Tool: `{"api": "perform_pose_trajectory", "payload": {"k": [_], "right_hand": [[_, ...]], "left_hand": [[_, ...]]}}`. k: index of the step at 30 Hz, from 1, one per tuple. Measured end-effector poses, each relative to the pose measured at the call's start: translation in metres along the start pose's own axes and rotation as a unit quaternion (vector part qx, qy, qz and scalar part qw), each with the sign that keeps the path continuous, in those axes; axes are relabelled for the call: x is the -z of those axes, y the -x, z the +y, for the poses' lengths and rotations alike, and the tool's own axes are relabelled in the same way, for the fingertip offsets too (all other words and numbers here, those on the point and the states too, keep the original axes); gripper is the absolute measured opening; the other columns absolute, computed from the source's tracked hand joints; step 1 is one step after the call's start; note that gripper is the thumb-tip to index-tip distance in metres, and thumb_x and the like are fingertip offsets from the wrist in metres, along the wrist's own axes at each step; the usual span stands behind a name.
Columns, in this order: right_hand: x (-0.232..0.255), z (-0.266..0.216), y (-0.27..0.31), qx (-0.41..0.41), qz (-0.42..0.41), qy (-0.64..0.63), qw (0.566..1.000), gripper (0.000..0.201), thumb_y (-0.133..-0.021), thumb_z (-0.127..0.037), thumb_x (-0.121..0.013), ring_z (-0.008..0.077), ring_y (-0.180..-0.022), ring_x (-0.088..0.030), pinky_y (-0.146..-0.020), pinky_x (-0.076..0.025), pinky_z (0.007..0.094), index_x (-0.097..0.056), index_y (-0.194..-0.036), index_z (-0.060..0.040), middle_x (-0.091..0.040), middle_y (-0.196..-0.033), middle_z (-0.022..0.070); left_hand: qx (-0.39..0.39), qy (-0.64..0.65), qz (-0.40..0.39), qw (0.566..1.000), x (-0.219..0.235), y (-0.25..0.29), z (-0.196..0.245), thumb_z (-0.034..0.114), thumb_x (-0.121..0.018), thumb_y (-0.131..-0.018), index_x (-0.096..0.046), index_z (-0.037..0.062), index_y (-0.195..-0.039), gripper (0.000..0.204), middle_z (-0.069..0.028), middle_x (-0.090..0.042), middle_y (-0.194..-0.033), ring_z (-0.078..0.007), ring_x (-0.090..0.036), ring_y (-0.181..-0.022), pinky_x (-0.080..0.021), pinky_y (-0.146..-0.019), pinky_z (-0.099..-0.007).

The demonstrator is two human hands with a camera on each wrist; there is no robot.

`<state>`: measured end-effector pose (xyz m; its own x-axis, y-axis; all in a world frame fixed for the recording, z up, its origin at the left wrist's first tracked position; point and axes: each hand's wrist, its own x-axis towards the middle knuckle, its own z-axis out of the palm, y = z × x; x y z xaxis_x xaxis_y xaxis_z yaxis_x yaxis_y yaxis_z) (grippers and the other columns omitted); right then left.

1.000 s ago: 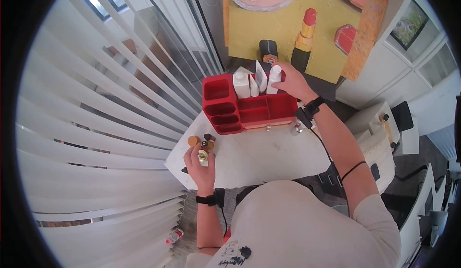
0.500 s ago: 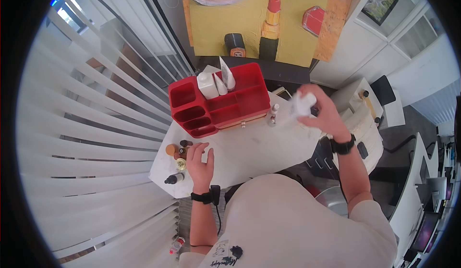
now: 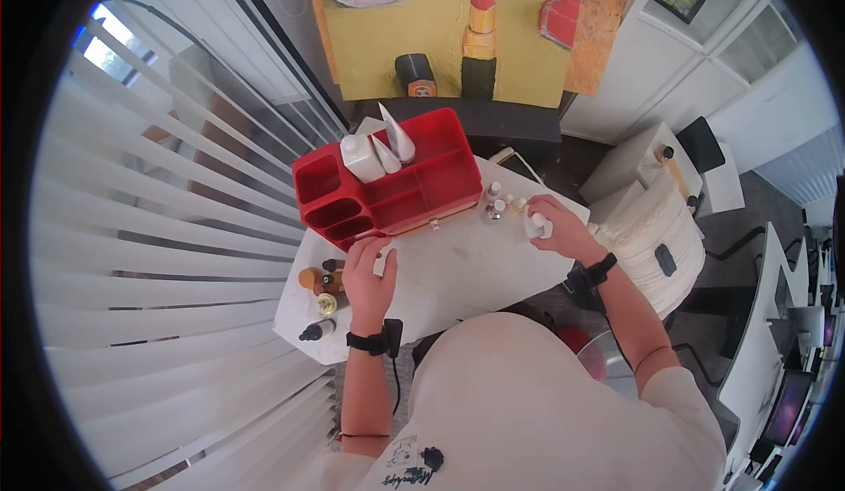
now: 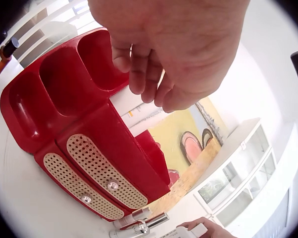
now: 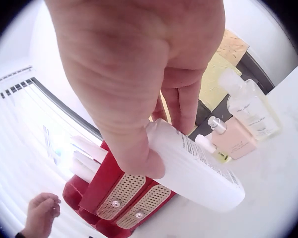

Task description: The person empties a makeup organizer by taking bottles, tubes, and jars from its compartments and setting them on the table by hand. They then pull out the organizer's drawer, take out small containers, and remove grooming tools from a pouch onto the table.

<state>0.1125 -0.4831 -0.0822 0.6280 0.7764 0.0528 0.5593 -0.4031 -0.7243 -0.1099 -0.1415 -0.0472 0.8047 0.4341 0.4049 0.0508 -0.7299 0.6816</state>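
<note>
My right hand [image 3: 563, 227] grips a white plastic bottle [image 5: 193, 168] with small print, its base close over the table's right part. Thumb and fingers wrap the bottle near its upper end. Beside it stand a pink perfume bottle [image 5: 236, 140], a clear bottle with a white cap [image 5: 256, 116] and a small yellowish vial [image 5: 221, 156]. My left hand [image 3: 368, 284] holds nothing; its fingers bend loosely in front of the left corner of the red organizer [image 3: 451, 134]. A square white bottle [image 3: 361, 160] and white tubes [image 3: 400, 139] stand in the organizer's back compartment.
Left of my left hand stand small bottles, among them one with a gold top [image 3: 326, 304], an orange lid [image 3: 310, 278] and a lying dropper bottle [image 3: 318, 330]. White blinds [image 3: 158, 315] border the table's left side. A cream padded seat [image 3: 651, 253] stands right.
My right hand has lifted the white bottle from the organizer and carried it right, down to the table. My left hand has left the small bottles and moved towards the organizer.
</note>
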Motion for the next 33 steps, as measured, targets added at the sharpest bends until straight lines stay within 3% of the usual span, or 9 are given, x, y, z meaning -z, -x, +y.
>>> {"api": "perform_pose_trajectory", "payload": {"k": [9,16,19,24,26,27,30,32,33], "right_hand": [[-0.006,-0.001,-0.024,0.009,-0.077,0.067,0.995,0.052,-0.073,-0.004,-0.080,0.0379,-0.114,-0.066,-0.092,-0.056,0.0444,-0.055,-0.118,-0.0109,-0.057,-0.138,0.0102],[-0.002,-0.015,-0.021,0.040,-0.060,0.111,0.991,0.050,-0.074,0.000,-0.077,0.0387,-0.112,-0.065,-0.092,-0.057,0.0456,-0.057,-0.119,-0.0099,-0.057,-0.137,0.0112],[-0.002,-0.017,-0.022,0.057,-0.059,0.155,0.984,0.061,-0.073,-0.003,-0.080,0.0352,-0.126,-0.060,-0.099,-0.055,0.0433,-0.059,-0.129,-0.0126,-0.056,-0.140,0.0117],[0.021,-0.058,-0.045,0.089,-0.036,0.185,0.978,0.071,-0.075,-0.014,-0.086,0.0339,-0.129,-0.058,-0.106,-0.052,0.0412,-0.058,-0.141,-0.0140,-0.058,-0.140,0.0130],[0.025,-0.081,-0.069,0.107,0.037,0.093,0.989,0.062,-0.081,-0.020,-0.083,0.0332,-0.124,-0.061,-0.102,-0.053,0.0413,-0.060,-0.137,-0.0101,-0.059,-0.137,0.0140],[0.027,-0.102,-0.084,0.063,0.041,0.028,0.997,0.058,-0.084,-0.019,-0.082,0.0301,-0.112,-0.067,-0.094,-0.055,0.0384,-0.060,-0.137,-0.0079,-0.065,-0.130,0.0118],[0.015,-0.137,-0.139,0.015,0.070,-0.015,0.997,0.049,-0.091,-0.025,-0.079,0.0283,-0.096,-0.071,-0.084,-0.056,0.0362,-0.063,-0.134,-0.0064,-0.071,-0.115,0.0109],[-0.005,-0.146,-0.178,0.057,0.117,0.047,0.990,0.049,-0.098,-0.039,-0.071,0.0344,-0.100,-0.072,-0.086,-0.057,0.0418,-0.065,-0.130,-0.0027,-0.074,-0.111,0.0157],[-0.016,-0.151,-0.194,0.060,0.120,0.046,0.990,0.049,-0.098,-0.039,-0.071,0.0344,-0.100,-0.072,-0.086,-0.057,0.0418,-0.065,-0.130,-0.0027,-0.074,-0.111,0.0157]], "left_hand": [[0.013,-0.015,0.022,1.000,0.010,-0.002,0.008,0.001,-0.076,-0.085,-0.074,0.0060,-0.109,0.024,-0.0101,-0.070,-0.110,-0.0258,-0.067,-0.087,-0.055,-0.077,-0.0350],[0.008,-0.013,0.037,0.999,0.012,-0.007,0.003,0.001,-0.076,-0.085,-0.074,0.0064,-0.108,0.024,-0.0095,-0.071,-0.108,-0.0260,-0.068,-0.089,-0.056,-0.078,-0.0358],[-0.007,-0.008,0.031,0.999,0.011,-0.014,0.003,0.002,-0.077,-0.085,-0.074,0.0056,-0.106,0.021,-0.0099,-0.071,-0.108,-0.0278,-0.069,-0.092,-0.057,-0.079,-0.0364],[-0.034,-0.038,0.043,0.998,0.027,-0.051,0.002,-0.002,-0.075,-0.087,-0.071,0.0030,-0.114,0.028,-0.0099,-0.069,-0.110,-0.0230,-0.068,-0.084,-0.058,-0.078,-0.0333],[0.014,-0.029,0.037,0.999,0.033,-0.076,0.007,-0.001,-0.075,-0.087,-0.069,0.0045,-0.121,0.035,-0.0093,-0.067,-0.116,-0.0234,-0.068,-0.088,-0.058,-0.081,-0.0349],[0.012,-0.030,0.039,0.999,0.032,-0.088,0.005,-0.001,-0.075,-0.087,-0.069,0.0045,-0.121,0.035,-0.0093,-0.067,-0.116,-0.0234,-0.068,-0.088,-0.058,-0.081,-0.0349],[-0.030,-0.100,0.065,0.992,0.029,-0.124,0.003,0.002,-0.077,-0.084,-0.065,0.0071,-0.130,0.048,-0.0102,-0.065,-0.127,-0.0287,-0.066,-0.104,-0.056,-0.093,-0.0397],[-0.048,-0.135,0.027,0.989,0.027,-0.143,0.000,0.006,-0.080,-0.080,-0.059,0.0099,-0.139,0.062,-0.0133,-0.062,-0.136,-0.0350,-0.061,-0.123,-0.051,-0.106,-0.0440],[-0.051,-0.137,0.029,0.989,0.025,-0.150,-0.004,0.006,-0.080,-0.080,-0.059,0.0099,-0.139,0.062,-0.0133,-0.062,-0.136,-0.0350,-0.061,-0.123,-0.051,-0.106,-0.0440]]}}
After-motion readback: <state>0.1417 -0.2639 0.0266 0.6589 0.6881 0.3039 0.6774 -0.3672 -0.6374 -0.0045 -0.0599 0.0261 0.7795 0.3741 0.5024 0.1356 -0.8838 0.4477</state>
